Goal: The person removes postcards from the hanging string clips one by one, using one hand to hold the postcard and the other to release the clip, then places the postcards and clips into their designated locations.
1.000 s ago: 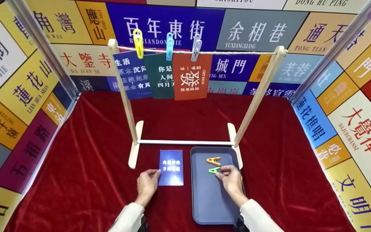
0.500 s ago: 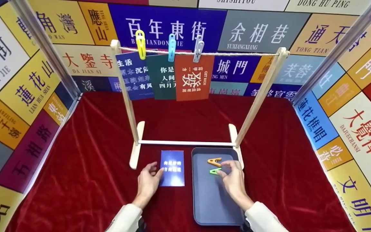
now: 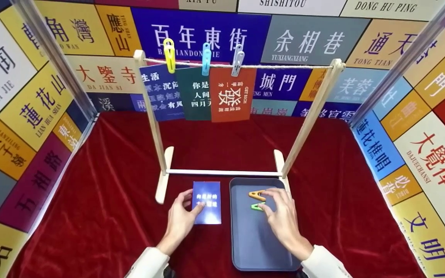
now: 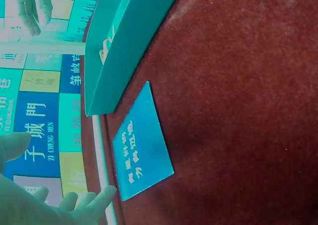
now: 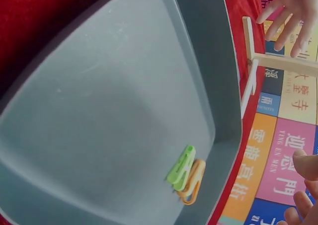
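A blue card (image 3: 209,212) with white lettering lies on the red cloth before the wooden frame. My left hand (image 3: 180,217) is at its left edge, thumb over the card and fingers apart; the left wrist view shows a gap between this hand (image 4: 59,205) and the card (image 4: 144,150). Over the dark grey tray (image 3: 259,247) is my right hand (image 3: 285,220), thumb and fingers spread around an orange clothespin (image 3: 256,195) and a green clothespin (image 3: 257,207). In the right wrist view both pins lie side by side on the tray floor, the right hand (image 5: 304,190) clear of them.
The wooden frame (image 3: 311,116) stands behind card and tray, its rope (image 3: 284,66) strung across. Yellow, light blue and grey clothespins (image 3: 236,61) hold a blue, a green and an orange-red card (image 3: 233,100) there. Lettered panels (image 3: 299,42) form walls at back and sides.
My left thumb has moved right, from beside the card to over it, and the fingers have spread. My right thumb and fingers have opened wider. The clothespins stay in the tray.
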Action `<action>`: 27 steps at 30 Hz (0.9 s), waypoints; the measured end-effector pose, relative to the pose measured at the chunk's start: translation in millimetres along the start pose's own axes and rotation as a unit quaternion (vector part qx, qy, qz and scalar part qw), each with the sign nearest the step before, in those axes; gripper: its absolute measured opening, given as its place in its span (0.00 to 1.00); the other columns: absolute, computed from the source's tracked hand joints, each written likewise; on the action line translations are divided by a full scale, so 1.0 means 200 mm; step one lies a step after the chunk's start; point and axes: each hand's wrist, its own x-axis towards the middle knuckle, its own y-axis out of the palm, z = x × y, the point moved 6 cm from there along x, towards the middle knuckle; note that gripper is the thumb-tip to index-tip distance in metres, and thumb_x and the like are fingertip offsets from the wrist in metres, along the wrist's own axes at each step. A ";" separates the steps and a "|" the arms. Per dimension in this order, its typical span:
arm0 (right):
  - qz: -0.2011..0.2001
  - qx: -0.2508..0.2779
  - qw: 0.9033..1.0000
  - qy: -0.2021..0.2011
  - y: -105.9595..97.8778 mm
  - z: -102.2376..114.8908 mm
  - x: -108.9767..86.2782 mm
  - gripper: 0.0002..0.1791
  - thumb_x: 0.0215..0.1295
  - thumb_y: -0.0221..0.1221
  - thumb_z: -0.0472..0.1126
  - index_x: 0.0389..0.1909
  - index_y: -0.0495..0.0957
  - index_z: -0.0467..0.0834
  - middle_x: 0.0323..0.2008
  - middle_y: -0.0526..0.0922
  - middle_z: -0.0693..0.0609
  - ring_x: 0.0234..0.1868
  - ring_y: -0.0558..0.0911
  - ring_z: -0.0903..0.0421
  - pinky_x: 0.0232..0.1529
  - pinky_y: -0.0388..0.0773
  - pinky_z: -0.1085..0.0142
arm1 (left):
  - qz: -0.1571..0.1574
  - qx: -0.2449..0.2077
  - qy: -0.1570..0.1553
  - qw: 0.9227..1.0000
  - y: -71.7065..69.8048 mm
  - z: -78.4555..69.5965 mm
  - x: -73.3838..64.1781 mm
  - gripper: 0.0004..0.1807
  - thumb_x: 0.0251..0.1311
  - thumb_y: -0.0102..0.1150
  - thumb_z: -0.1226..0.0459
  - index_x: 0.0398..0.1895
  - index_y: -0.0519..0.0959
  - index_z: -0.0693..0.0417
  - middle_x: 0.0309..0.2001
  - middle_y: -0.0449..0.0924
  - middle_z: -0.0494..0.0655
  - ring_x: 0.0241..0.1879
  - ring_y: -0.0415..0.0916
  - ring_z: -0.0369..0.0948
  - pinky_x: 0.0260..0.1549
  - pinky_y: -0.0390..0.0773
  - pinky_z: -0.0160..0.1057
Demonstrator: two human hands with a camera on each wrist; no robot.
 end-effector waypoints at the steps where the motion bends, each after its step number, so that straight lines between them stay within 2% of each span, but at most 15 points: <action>1: 0.000 -0.004 1.000 -0.004 -0.01 0.01 0.00 0.22 0.45 0.76 0.32 0.45 0.84 0.42 0.47 0.83 0.48 0.52 0.79 0.49 0.47 0.72 0.58 | 0.001 -0.001 0.001 1.000 0.00 -0.01 0.00 0.29 0.55 0.73 0.64 0.60 0.77 0.60 0.54 0.82 0.62 0.53 0.81 0.56 0.57 0.81 0.53; 6: -0.013 -0.013 0.999 -0.040 -0.05 0.04 0.02 0.25 0.42 0.77 0.32 0.46 0.84 0.41 0.47 0.84 0.47 0.50 0.78 0.49 0.44 0.71 0.61 | 0.002 -0.001 0.017 1.000 -0.02 -0.05 -0.01 0.29 0.54 0.73 0.65 0.61 0.76 0.58 0.54 0.82 0.60 0.54 0.81 0.55 0.58 0.81 0.53; 10: -0.024 -0.012 0.997 -0.077 -0.08 0.08 0.04 0.28 0.41 0.78 0.31 0.48 0.83 0.38 0.49 0.84 0.45 0.49 0.80 0.48 0.42 0.73 0.60 | 0.009 0.000 0.039 0.999 -0.03 -0.10 -0.02 0.31 0.55 0.73 0.65 0.63 0.75 0.56 0.56 0.80 0.60 0.55 0.80 0.56 0.54 0.83 0.55; 14: -0.016 -0.002 0.996 -0.092 -0.12 0.11 0.06 0.30 0.44 0.77 0.32 0.53 0.82 0.38 0.52 0.84 0.45 0.53 0.82 0.47 0.47 0.80 0.52 | 0.021 -0.012 0.051 0.998 -0.04 -0.15 -0.02 0.32 0.55 0.73 0.65 0.65 0.74 0.55 0.57 0.79 0.60 0.57 0.79 0.56 0.52 0.85 0.56; 17: -0.010 0.005 0.995 -0.100 -0.14 0.14 0.08 0.30 0.47 0.76 0.33 0.55 0.82 0.38 0.54 0.84 0.44 0.55 0.83 0.46 0.49 0.81 0.44 | 0.028 -0.022 0.054 0.998 -0.05 -0.18 -0.03 0.33 0.56 0.72 0.66 0.66 0.73 0.54 0.58 0.78 0.60 0.57 0.80 0.56 0.52 0.85 0.55; 19: -0.010 0.002 0.994 -0.112 -0.15 0.16 0.09 0.30 0.48 0.76 0.34 0.56 0.82 0.39 0.54 0.84 0.45 0.55 0.83 0.47 0.49 0.81 0.46 | 0.031 -0.024 0.056 0.998 -0.05 -0.20 -0.03 0.34 0.56 0.72 0.66 0.67 0.72 0.54 0.59 0.78 0.60 0.57 0.80 0.55 0.53 0.85 0.54; 23: -0.014 -0.016 0.990 -0.138 -0.18 0.20 0.11 0.31 0.46 0.78 0.35 0.55 0.82 0.39 0.54 0.85 0.46 0.52 0.82 0.49 0.43 0.76 0.59 | 0.034 -0.026 0.061 0.997 -0.07 -0.24 -0.03 0.35 0.57 0.72 0.65 0.68 0.71 0.52 0.59 0.78 0.60 0.58 0.79 0.55 0.53 0.85 0.54; 27: -0.019 -0.022 0.986 -0.164 -0.20 0.22 0.13 0.30 0.47 0.78 0.37 0.54 0.83 0.39 0.53 0.85 0.44 0.50 0.80 0.48 0.43 0.72 0.62 | 0.034 -0.027 0.072 0.996 -0.09 -0.27 -0.03 0.35 0.57 0.72 0.66 0.68 0.71 0.51 0.59 0.78 0.59 0.58 0.80 0.55 0.52 0.86 0.54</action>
